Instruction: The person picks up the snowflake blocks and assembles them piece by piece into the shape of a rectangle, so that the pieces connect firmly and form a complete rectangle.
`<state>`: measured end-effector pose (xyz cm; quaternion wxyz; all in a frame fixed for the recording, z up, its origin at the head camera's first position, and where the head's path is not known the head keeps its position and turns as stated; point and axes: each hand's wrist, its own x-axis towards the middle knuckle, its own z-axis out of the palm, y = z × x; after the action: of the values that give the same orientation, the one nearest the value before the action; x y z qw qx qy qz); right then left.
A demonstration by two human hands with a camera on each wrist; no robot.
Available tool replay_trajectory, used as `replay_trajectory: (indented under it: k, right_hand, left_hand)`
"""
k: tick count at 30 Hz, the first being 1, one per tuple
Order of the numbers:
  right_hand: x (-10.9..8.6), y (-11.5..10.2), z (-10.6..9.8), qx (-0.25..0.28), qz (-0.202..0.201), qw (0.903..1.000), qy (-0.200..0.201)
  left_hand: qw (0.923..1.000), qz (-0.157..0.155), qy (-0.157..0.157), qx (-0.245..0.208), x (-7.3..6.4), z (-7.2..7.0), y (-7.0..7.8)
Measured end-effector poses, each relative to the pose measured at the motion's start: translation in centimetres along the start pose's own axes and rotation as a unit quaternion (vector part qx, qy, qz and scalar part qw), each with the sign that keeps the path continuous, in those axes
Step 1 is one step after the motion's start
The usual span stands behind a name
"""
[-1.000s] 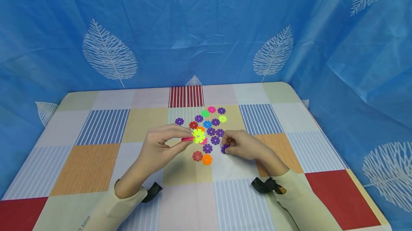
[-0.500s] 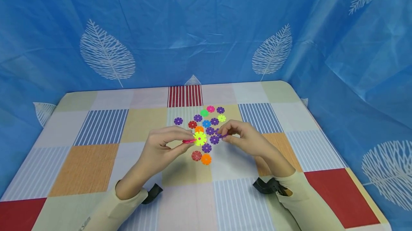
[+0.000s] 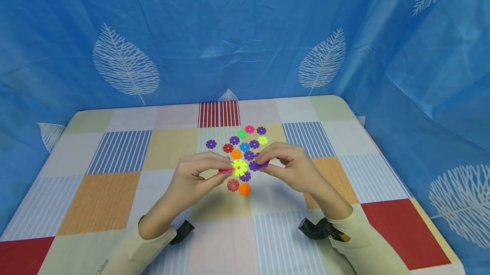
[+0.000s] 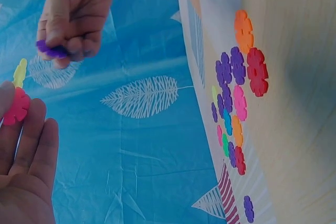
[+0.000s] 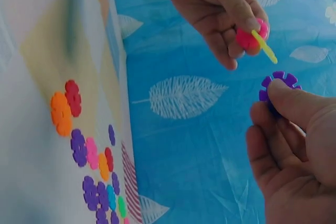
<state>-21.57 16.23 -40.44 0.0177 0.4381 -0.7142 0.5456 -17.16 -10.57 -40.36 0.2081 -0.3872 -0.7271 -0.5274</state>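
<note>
My left hand (image 3: 197, 175) pinches a pink snowflake disc (image 4: 18, 106) between thumb and fingers. Slotted into that disc's edge, roughly at a right angle, is a yellow snowflake disc (image 3: 239, 167). Facing it from the right, my right hand (image 3: 292, 166) pinches a purple snowflake disc (image 5: 280, 85), its notched rim sticking out past the thumb. Both hands are raised above the table. A small gap separates the purple disc from the yellow one in the right wrist view.
Several loose snowflake discs lie scattered beyond the hands, among them an orange disc (image 3: 244, 189), a dull red disc (image 3: 232, 185) and a blue disc (image 3: 244, 147). A patchwork cloth (image 3: 126, 198) covers the table. Behind it hangs a blue curtain (image 3: 229, 32) with white leaves.
My right hand has lifted the purple disc from the table and carried it up and left toward the yellow disc. The left hand has stayed nearly in place with the joined discs.
</note>
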Motion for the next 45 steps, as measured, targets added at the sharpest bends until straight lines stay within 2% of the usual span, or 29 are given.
replay_trajectory:
  k: [3,9,15,21,30,39,45]
  right_hand:
    - [0.0,-0.2,0.2,-0.016,-0.033,0.9991,0.018]
    - [0.1,-0.5,0.5,-0.025,-0.070,0.9957,0.055]
    - [0.1,-0.7,1.1,-0.016,-0.106,0.9915,0.074]
    - [0.2,-0.7,1.6,-0.021,-0.127,0.9889,0.074]
    - [0.1,-0.8,2.0,-0.020,-0.154,0.9844,0.082]
    - [0.1,-0.6,2.1,-0.004,-0.199,0.9777,0.068]
    - [0.1,-0.3,2.2,0.023,-0.216,0.9749,0.049]
  left_hand:
    - [1.0000,-0.004,-0.006,-0.003,-0.1,0.0,0.0]
    - [1.0000,-0.002,-0.003,-0.006,-0.1,0.0,0.1]
    - [0.9996,0.024,0.002,-0.017,-0.2,0.1,0.0]
    - [0.9977,0.056,0.007,-0.037,-0.1,0.3,0.1]
    - [0.9953,0.074,0.001,-0.063,0.0,0.4,0.2]
    - [0.9951,0.058,-0.006,-0.080,-0.2,0.6,0.3]
    - [0.9915,0.053,-0.017,-0.117,-0.2,0.7,0.2]
